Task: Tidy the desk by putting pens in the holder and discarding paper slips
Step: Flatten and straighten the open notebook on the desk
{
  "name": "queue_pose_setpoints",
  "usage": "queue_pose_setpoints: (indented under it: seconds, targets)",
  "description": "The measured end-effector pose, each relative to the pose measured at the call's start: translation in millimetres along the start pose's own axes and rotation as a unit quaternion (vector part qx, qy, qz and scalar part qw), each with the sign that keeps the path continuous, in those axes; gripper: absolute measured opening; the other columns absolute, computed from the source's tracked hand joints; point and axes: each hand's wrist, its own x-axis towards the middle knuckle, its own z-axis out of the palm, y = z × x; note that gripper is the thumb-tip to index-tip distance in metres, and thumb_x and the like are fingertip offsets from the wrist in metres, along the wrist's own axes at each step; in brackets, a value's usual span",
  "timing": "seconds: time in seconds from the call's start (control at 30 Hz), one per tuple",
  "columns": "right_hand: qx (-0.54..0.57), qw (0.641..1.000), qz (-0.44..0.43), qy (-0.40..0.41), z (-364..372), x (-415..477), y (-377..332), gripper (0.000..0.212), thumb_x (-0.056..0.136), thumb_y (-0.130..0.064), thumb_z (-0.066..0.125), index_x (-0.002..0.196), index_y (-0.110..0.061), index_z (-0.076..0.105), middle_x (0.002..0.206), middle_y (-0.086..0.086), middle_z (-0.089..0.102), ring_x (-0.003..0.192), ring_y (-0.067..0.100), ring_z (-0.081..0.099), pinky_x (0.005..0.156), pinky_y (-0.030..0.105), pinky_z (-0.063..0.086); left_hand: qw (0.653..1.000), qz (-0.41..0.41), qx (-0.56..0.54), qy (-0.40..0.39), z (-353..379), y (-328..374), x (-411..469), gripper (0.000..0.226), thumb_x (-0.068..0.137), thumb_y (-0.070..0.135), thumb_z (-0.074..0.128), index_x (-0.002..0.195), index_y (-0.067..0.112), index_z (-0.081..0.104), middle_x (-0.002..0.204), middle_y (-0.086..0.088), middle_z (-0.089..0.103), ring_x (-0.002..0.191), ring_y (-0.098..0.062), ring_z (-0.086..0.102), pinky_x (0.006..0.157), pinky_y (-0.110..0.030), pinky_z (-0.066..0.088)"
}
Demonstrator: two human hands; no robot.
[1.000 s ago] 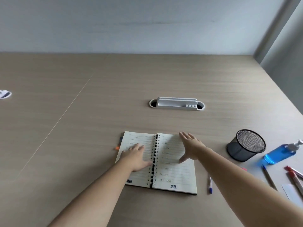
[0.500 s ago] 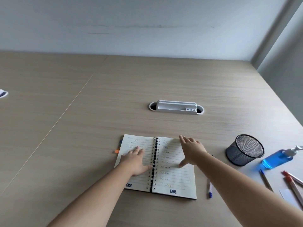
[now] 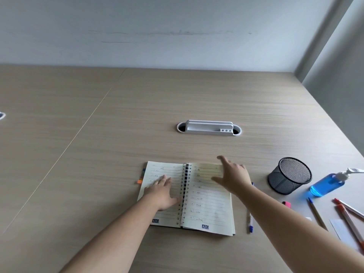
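An open spiral notebook [image 3: 206,205] lies in front of me on the wooden desk [image 3: 177,103]. My left hand [image 3: 161,192] rests flat on its left page, fingers apart. My right hand [image 3: 233,177] hovers open over the top of the right page, holding nothing. A black mesh pen holder [image 3: 289,175] stands to the right. A blue-capped white pen [image 3: 250,221] lies just right of the notebook, partly under my right forearm. Red pens [image 3: 349,217], a tan pencil [image 3: 317,213] and a white paper slip [image 3: 337,227] lie at the far right.
A blue sanitiser bottle [image 3: 328,184] lies right of the holder. A small pink object [image 3: 286,203] sits by my right arm. A white cable tray [image 3: 208,128] is set into the desk's middle. Coloured tabs [image 3: 140,181] stick out of the notebook's left edge.
My right hand has lifted off the right page and shifted right, towards the holder. The left hand stays flat on the left page. The view has tilted slightly.
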Motion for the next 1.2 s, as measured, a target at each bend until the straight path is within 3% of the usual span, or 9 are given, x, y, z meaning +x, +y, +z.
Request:
queue_pose_setpoints:
  seconds: [0.1, 0.2, 0.43, 0.6, 0.73, 0.83, 1.0, 1.1, 1.2]
  targets:
    - [0.312, 0.935, 0.167, -0.027, 1.0, -0.4, 15.3, 0.045, 0.083, -0.045, 0.061, 0.11, -0.01, 0.061, 0.1, 0.015, 0.071, 0.087, 0.032, 0.067, 0.074, 0.038, 0.055, 1.0, 0.0, -0.026, 0.006, 5.7, -1.8, -0.9, 0.093, 0.083, 0.071, 0.038, 0.152, 0.025, -0.004, 0.162, 0.001, -0.012, 0.15, -0.02, -0.004, 0.122, -0.044, 0.012]
    - [0.543, 0.784, 0.254, -0.162, 7.1, -17.3, 26.4, 0.047, 0.09, -0.048, 0.049, 0.1, -0.005, 0.064, 0.08, 0.011, 0.069, 0.069, 0.024, 0.065, 0.063, 0.033, 0.053, 0.999, 0.003, -0.039, 0.015, 13.4, -6.4, -4.6, 0.091, 0.083, 0.071, 0.036, 0.152, 0.027, -0.004, 0.162, 0.003, -0.013, 0.15, -0.018, -0.006, 0.123, -0.043, 0.008]
    - [0.678, 0.65, 0.173, -0.298, -10.9, -17.9, -6.3, 0.078, 0.086, -0.07, 0.017, 0.09, -0.01, 0.067, 0.075, 0.005, 0.073, 0.069, 0.02, 0.07, 0.068, 0.033, 0.051, 0.924, -0.02, -0.38, -0.035, -25.6, -15.5, -21.8, 0.08, 0.081, 0.074, 0.034, 0.144, 0.024, 0.037, 0.153, -0.002, 0.037, 0.139, -0.022, 0.037, 0.116, -0.042, 0.029]
    - [0.566, 0.728, 0.072, -0.38, -11.1, -20.5, -72.2, 0.072, 0.093, -0.06, 0.016, 0.108, -0.013, 0.069, 0.112, -0.003, 0.071, 0.107, 0.02, 0.063, 0.082, 0.035, 0.049, 0.81, -0.032, -0.583, -0.058, -70.2, -29.7, -41.7, 0.079, 0.077, 0.078, 0.039, 0.127, 0.019, 0.057, 0.13, -0.004, 0.062, 0.114, -0.022, 0.059, 0.104, -0.041, 0.043]
    - [0.379, 0.869, 0.006, -0.317, -1.8, -29.2, -100.3, 0.034, 0.093, -0.04, 0.046, 0.089, -0.017, 0.071, 0.1, 0.0, 0.072, 0.095, 0.023, 0.066, 0.068, 0.022, 0.048, 0.904, -0.049, -0.418, 0.072, -67.0, -39.6, -46.1, 0.032, 0.078, 0.041, 0.072, 0.079, 0.012, 0.06, 0.081, 0.001, 0.059, 0.077, -0.017, 0.056, 0.064, -0.024, 0.039]
    - [0.125, 0.973, -0.076, -0.18, 8.3, -28.8, -91.4, 0.014, 0.084, -0.032, 0.061, 0.088, -0.021, 0.068, 0.101, 0.002, 0.07, 0.1, 0.024, 0.062, 0.075, 0.025, 0.05, 0.921, -0.106, -0.35, 0.135, -51.4, -54.4, -36.5, 0.039, 0.075, 0.022, 0.075, 0.054, 0.012, 0.043, 0.057, 0.0, 0.045, 0.05, -0.015, 0.04, 0.045, -0.024, 0.027]
    - [-0.051, 0.973, -0.055, -0.219, 26.6, -35.0, -51.3, 0.107, 0.066, -0.05, 0.075, 0.149, -0.023, 0.013, 0.16, 0.0, 0.01, 0.146, 0.027, 0.015, 0.112, 0.049, 0.033, 0.931, -0.133, -0.301, 0.157, -23.8, -70.6, -13.3, 0.053, 0.076, 0.018, 0.073, 0.053, 0.017, 0.026, 0.055, 0.002, 0.033, 0.052, -0.018, 0.032, 0.05, -0.026, 0.023]
    - [-0.064, 0.973, -0.031, -0.222, 31.1, -33.8, -33.7, 0.12, 0.06, -0.057, 0.076, 0.15, -0.024, 0.004, 0.161, -0.003, -0.003, 0.148, 0.023, 0.002, 0.111, 0.05, 0.035, 0.938, -0.146, -0.283, 0.138, -4.5, -73.6, -1.2, 0.043, 0.079, 0.016, 0.072, 0.056, 0.013, 0.035, 0.057, -0.001, 0.041, 0.05, -0.017, 0.04, 0.05, -0.025, 0.027]
    - [-0.079, 0.971, -0.023, -0.223, 28.7, -30.8, -30.2, 0.122, 0.059, -0.058, 0.076, 0.15, -0.024, 0.001, 0.161, -0.002, -0.004, 0.148, 0.023, 0.002, 0.109, 0.048, 0.038, 0.951, -0.17, -0.223, 0.13, -2.9, -67.9, 0.5, 0.023, 0.081, 0.015, 0.068, 0.096, 0.0, 0.059, 0.099, -0.014, 0.068, 0.092, -0.028, 0.067, 0.069, -0.034, 0.05]
